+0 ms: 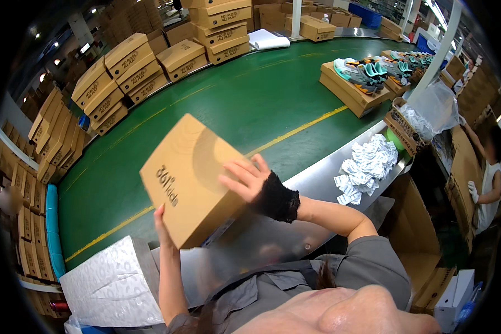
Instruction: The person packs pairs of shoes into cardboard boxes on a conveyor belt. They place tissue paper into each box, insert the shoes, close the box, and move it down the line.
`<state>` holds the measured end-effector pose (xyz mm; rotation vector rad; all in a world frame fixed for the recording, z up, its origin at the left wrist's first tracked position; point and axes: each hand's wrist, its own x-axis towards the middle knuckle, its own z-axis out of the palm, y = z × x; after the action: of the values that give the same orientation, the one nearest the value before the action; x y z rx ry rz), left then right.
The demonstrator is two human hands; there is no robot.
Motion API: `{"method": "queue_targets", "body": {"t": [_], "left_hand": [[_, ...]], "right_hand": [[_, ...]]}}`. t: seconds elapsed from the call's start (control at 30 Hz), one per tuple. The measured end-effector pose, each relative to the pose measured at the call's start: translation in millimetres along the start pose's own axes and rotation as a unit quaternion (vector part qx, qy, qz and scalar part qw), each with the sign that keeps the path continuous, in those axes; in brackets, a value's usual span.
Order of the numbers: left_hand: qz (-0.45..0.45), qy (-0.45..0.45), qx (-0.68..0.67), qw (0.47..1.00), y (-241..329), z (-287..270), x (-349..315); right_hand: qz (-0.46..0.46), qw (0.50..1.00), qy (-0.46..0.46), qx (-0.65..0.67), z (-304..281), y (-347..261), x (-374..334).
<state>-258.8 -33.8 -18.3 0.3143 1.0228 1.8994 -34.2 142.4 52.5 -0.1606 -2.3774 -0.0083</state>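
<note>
A closed brown cardboard shoe box is tilted above the metal edge of the green conveyor belt, dark print on its lid. My left hand grips its near left corner, thumb up along the side; the other fingers are hidden behind the box. Across the lid's right edge lies my right hand, fingers spread and touching the cardboard. A black knitted band covers that wrist. Below the box, part of a small label shows on its side. What the box contains is hidden.
The green belt curves around ahead. Stacked shoe boxes line its far side. Grey, turquoise and orange sneakers ride on boxes at right. Small white paper packets pile on the metal ledge. White patterned tissue sheets lie at left. A co-worker stands far right.
</note>
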Motion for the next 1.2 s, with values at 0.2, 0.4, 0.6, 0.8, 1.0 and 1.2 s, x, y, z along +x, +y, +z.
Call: {"method": "queue_targets", "body": {"t": [0.2,0.4,0.6,0.8,1.0,1.2], "left_hand": [[0.192,0.035,-0.109,0.975,55,-33,-130],[0.306,0.276,-0.225,0.883,44,-99,-232],[0.373,0.511,-0.232,0.739,45,-131,-308],[0.339,0.487,-0.106,0.798,72,-106,-247],[0.156,0.231,0.377,0.883,-4,-57,-92],[0.225,0.099,0.773,0.585,-94,0,18]], "right_hand": [[0.072,0.986,0.097,0.114,-5,3,-51],[0.300,0.952,-0.059,-0.008,-30,32,-189],[0.431,0.878,-0.141,-0.155,-61,27,-261],[0.410,0.897,-0.062,-0.150,-22,46,-271],[0.378,0.911,-0.052,-0.156,15,85,-247],[0.415,0.892,-0.042,-0.175,66,144,-233]]}}
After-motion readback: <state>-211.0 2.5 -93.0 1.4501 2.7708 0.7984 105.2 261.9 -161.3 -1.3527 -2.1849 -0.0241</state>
